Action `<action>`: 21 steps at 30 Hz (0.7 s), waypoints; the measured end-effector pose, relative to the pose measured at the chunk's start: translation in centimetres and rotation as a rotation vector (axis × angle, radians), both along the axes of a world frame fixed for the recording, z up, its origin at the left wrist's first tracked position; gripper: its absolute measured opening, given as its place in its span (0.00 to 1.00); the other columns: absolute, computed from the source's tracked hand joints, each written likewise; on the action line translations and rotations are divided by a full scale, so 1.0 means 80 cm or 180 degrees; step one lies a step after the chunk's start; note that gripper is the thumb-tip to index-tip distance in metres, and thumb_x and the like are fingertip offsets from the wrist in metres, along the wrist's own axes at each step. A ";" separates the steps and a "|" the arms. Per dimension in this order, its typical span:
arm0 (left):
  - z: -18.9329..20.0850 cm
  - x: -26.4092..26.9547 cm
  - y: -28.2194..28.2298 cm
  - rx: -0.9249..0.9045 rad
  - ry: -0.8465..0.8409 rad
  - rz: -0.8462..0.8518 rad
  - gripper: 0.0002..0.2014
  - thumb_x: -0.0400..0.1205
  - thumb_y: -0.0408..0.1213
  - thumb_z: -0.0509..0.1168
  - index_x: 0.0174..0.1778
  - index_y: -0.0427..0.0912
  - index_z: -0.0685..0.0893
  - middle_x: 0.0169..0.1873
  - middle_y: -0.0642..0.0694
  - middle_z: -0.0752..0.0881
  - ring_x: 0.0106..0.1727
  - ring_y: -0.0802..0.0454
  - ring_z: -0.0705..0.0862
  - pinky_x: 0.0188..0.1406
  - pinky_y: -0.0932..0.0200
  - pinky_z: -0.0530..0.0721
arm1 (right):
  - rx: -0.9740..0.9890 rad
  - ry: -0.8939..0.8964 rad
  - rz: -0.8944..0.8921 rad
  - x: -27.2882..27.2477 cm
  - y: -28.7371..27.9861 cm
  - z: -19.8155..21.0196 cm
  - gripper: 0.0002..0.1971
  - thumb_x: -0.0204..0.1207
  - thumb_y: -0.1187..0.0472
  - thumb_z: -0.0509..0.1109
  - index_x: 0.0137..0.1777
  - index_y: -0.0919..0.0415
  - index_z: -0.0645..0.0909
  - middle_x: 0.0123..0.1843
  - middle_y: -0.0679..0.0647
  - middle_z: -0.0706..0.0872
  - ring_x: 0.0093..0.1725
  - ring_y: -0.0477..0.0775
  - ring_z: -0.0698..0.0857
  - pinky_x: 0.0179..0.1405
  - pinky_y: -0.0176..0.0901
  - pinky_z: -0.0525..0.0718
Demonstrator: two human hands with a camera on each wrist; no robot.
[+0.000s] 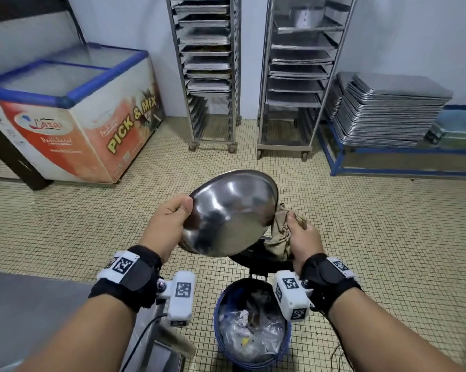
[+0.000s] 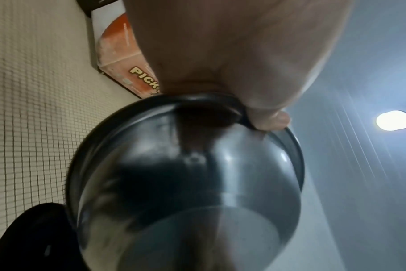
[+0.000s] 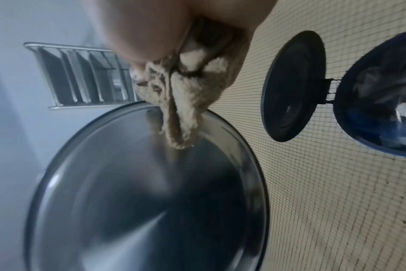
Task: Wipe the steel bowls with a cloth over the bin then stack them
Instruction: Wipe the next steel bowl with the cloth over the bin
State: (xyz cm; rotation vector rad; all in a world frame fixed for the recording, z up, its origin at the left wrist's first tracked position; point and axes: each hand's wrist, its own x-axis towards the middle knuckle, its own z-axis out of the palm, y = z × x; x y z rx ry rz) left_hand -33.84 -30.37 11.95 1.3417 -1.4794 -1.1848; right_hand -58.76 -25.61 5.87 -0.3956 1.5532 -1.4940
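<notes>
— Bowl, held where?
— Up above the open bin, tilted toward the head, so crumbs drop in. Left hand clamped on the rim, thumb inside.
— Cloth?
— Bunched in the right hand, grip closed around it, touching the bowl's right edge.
— Lid?
— Flipped back. Counter at lower left, presumably for stacking.

Bowl above bin, cloth rightward
</notes>
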 end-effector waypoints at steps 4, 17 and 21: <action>-0.002 -0.011 0.008 -0.0125 0.0051 0.0058 0.18 0.92 0.34 0.55 0.37 0.39 0.80 0.32 0.56 0.84 0.40 0.53 0.81 0.43 0.52 0.79 | -0.0619 0.1121 0.0147 0.011 -0.004 0.022 0.07 0.87 0.56 0.68 0.54 0.52 0.89 0.52 0.47 0.93 0.56 0.48 0.90 0.57 0.43 0.87; 0.014 -0.023 0.001 -0.0569 0.0235 0.0221 0.13 0.92 0.39 0.57 0.64 0.46 0.87 0.56 0.51 0.91 0.59 0.56 0.88 0.61 0.58 0.84 | -0.2381 0.4065 0.1559 0.064 -0.019 0.064 0.18 0.78 0.64 0.75 0.67 0.57 0.86 0.66 0.50 0.83 0.61 0.55 0.85 0.53 0.52 0.89; 0.019 -0.019 0.010 -0.0821 -0.0180 0.0077 0.13 0.92 0.37 0.58 0.61 0.51 0.89 0.53 0.54 0.90 0.54 0.65 0.87 0.56 0.66 0.84 | -0.1379 0.3183 0.1189 0.043 -0.034 0.068 0.14 0.85 0.58 0.70 0.69 0.54 0.85 0.66 0.45 0.83 0.60 0.46 0.81 0.64 0.49 0.86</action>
